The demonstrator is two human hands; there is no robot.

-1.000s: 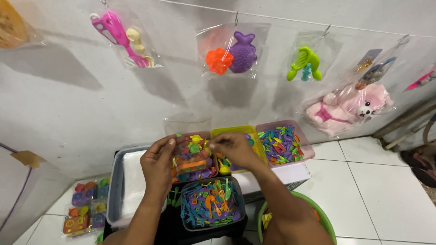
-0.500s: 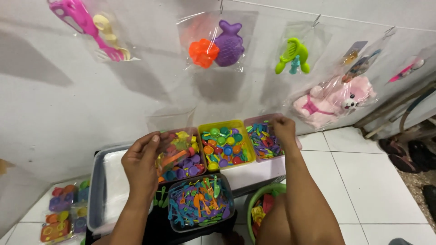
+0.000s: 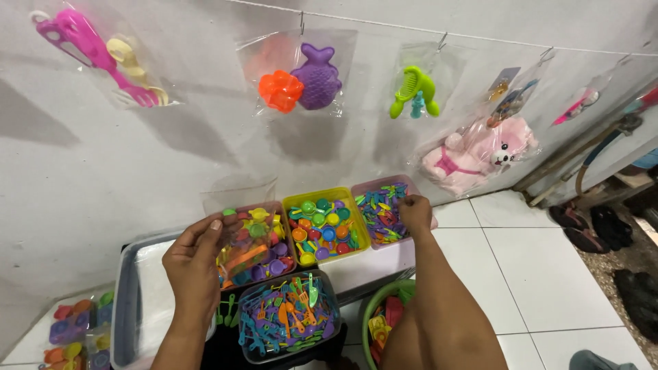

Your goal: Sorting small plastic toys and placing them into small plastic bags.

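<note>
Since our right hand (image 3: 415, 211) left the clear bag (image 3: 236, 236), it pinches pieces in the pink bin (image 3: 404, 183); our left hand (image 3: 194, 264) alone grips the bag.

Two bare hands and forearms are seen from above. No sleeves, gloves, rings, bracelets or watch are worn on either arm as far as is shown. The left hand (image 3: 195, 264) is seen from the back, knuckles and thumb visible, with short, plain nails visible on the fingertips. The left forearm is shown bare down to the bottom edge. The right hand (image 3: 415, 212) is seen from the back too, smaller in frame, nails not made out. The right forearm is bare along its full visible length, widening toward the lower edge. No clothing is made out anywhere on the body.
</note>
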